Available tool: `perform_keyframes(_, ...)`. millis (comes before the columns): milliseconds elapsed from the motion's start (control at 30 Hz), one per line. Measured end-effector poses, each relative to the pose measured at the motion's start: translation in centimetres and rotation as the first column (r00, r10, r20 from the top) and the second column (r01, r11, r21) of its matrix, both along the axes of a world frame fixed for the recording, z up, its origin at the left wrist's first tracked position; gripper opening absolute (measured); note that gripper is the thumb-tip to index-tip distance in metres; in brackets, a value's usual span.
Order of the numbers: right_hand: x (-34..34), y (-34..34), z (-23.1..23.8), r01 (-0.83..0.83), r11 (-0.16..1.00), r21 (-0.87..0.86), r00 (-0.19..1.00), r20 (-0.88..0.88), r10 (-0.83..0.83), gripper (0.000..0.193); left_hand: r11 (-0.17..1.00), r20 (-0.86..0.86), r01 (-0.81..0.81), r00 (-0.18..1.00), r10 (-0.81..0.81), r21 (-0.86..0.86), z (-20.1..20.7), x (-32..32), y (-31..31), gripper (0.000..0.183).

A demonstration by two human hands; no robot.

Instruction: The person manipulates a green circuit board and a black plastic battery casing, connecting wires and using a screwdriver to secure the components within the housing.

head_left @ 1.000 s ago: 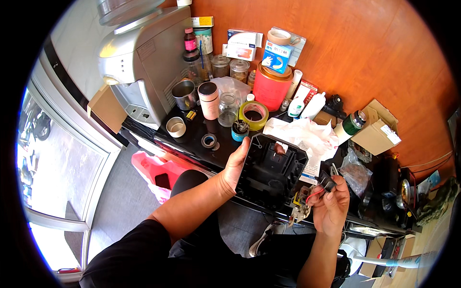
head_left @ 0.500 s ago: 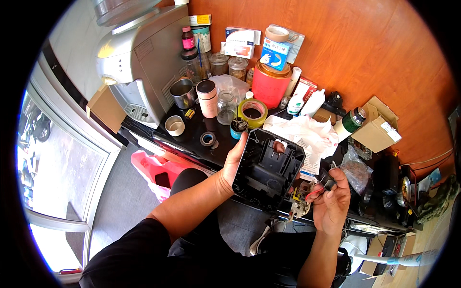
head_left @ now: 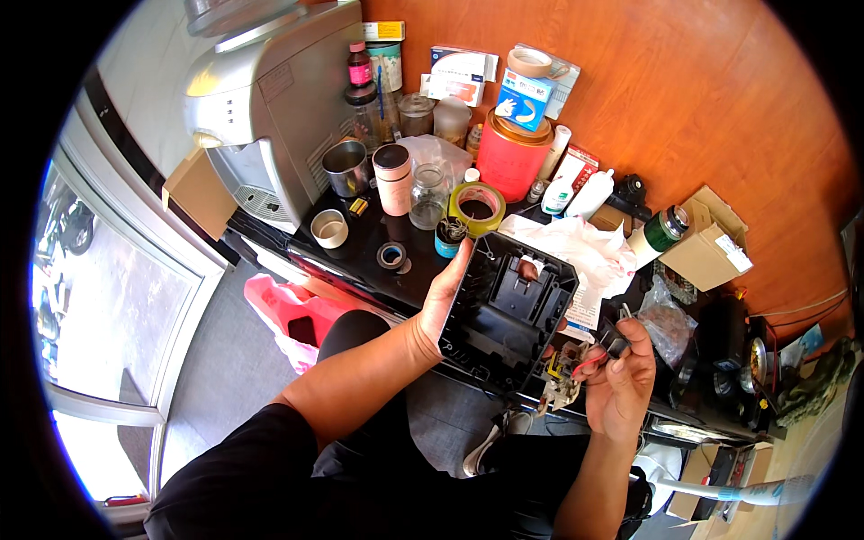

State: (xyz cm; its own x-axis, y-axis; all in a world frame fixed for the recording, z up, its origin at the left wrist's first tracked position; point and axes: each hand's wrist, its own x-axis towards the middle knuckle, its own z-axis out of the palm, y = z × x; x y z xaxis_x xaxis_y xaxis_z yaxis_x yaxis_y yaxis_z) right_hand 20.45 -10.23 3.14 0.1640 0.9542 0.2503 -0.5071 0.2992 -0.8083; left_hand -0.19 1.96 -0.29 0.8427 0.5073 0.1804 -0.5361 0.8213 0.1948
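Observation:
My left hand (head_left: 447, 301) grips a black plastic housing (head_left: 508, 310) by its left side, the open, ribbed inside turned up toward me. Some of its fingers are hidden behind the housing, and a fingertip shows through an opening near the top. My right hand (head_left: 624, 382) pinches a small black part (head_left: 613, 340) between thumb and fingers, right of the housing. A red wire runs from that part to a small metal and yellow mechanism (head_left: 562, 378), which hangs beside the housing's lower right edge.
Behind my hands, a black counter (head_left: 360, 261) carries a pink flask (head_left: 392, 180), a glass jar (head_left: 429, 196), yellow tape (head_left: 477, 209), a red canister (head_left: 511, 157) and a white plastic bag (head_left: 576, 252). A water dispenser (head_left: 270, 117) stands at the left, a cardboard box (head_left: 706, 238) at the right.
The housing has shifted slightly right and tilted a little in my left hand. My right hand keeps its pinch on the small black part. The view has moved slightly.

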Motion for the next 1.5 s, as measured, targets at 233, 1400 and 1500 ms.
perform_keyframes(233,0.2,0.0,-0.2,0.009,1.000,-0.004,1.000,-0.011,-0.010,0.045,1.000,-0.007,-0.015,1.000,0.015,-0.007,0.1,0.1,0.0,0.097)
perform_keyframes(1400,0.3,0.0,-0.1,-0.014,1.000,-0.021,0.999,-0.046,0.013,0.042,0.984,-0.153,-0.178,0.972,0.178,0.016,-1.0,0.9,0.4,0.088)
perform_keyframes(1500,0.5,0.0,-0.3,-0.014,1.000,-0.009,0.999,-0.049,0.013,0.038,0.985,-0.140,-0.171,0.975,0.174,0.029,-1.4,1.0,0.3,0.086)
